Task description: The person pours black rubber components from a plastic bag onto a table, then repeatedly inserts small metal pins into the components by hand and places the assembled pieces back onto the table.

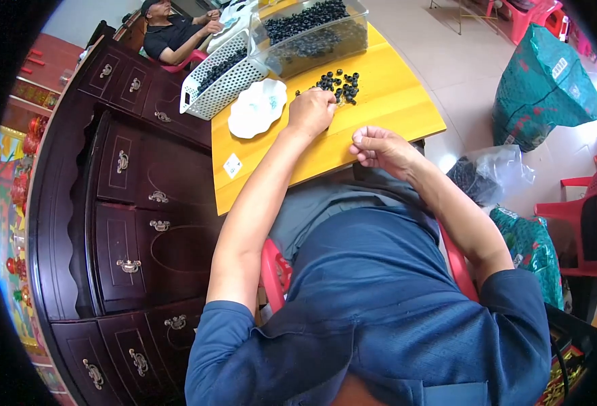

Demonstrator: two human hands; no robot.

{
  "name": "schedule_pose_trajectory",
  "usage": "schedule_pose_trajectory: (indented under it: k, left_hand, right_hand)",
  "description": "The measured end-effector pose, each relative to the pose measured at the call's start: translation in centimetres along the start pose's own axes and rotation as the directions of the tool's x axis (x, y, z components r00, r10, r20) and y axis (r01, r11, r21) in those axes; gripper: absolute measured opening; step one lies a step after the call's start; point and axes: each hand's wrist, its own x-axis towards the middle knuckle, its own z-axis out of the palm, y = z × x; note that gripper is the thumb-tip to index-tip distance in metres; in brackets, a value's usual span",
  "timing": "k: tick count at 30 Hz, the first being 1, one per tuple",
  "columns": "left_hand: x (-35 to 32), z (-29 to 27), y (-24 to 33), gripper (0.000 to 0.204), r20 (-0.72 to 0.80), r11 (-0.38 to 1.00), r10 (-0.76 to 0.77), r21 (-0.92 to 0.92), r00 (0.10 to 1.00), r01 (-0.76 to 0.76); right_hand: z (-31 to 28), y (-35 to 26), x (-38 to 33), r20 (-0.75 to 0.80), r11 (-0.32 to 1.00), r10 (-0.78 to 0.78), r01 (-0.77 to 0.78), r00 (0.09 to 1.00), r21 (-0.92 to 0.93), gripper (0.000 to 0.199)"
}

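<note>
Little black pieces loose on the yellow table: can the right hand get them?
Probably yes: the loose black pieces lie near the right hand, nothing seems between, and the left hand is mostly to one side.

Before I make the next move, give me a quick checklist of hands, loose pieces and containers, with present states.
1. Left hand at the loose black pieces: ok, fingers at their near side.
2. Left hand's grip: cannot tell, fingertips hidden.
3. Right hand free: cannot tell; thumb and fingers are curled together by the near edge of the yellow table.
4. Clear bin upright: ok, with black pieces inside.
5. White perforated basket upright: ok, black contents visible.
6. White dish on the table: ok.
</note>
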Motion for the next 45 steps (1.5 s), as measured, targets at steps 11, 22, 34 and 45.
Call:
schedule_pose_trajectory:
  k: [11,22,34,45]
  left_hand:
    - [0.6,1.0,-0.4,0.013,0.102,0.984,-0.004,0.176,0.995,-0.014]
    - [-1.0,-3.4,-2.1,0.009,-0.237,0.949,-0.027,-0.311,0.971,-0.049]
    - [-9.2,-0.8,-4.9,0.009,0.039,0.589,-0.345,-0.769,0.938,0.249]
    - [-10.8,0.2,-4.9,0.014,0.085,0.443,-0.422,-0.849,0.903,0.287]
  right_hand:
    - [0.1,-0.1,-0.1,0.005,1.000,0.002,-0.002,1.000,0.012,0.008]
    - [-0.1,0.4,0.3,0.008,1.000,-0.019,0.020,1.000,-0.002,0.008]
    - [1.4,-2.6,3.2,0.154,0.556,-0.366,0.348,0.918,-0.754,0.026]
    - [2.3,-1.4,8.2,0.285,-0.149,-0.545,0.243,0.788,-0.958,0.027]
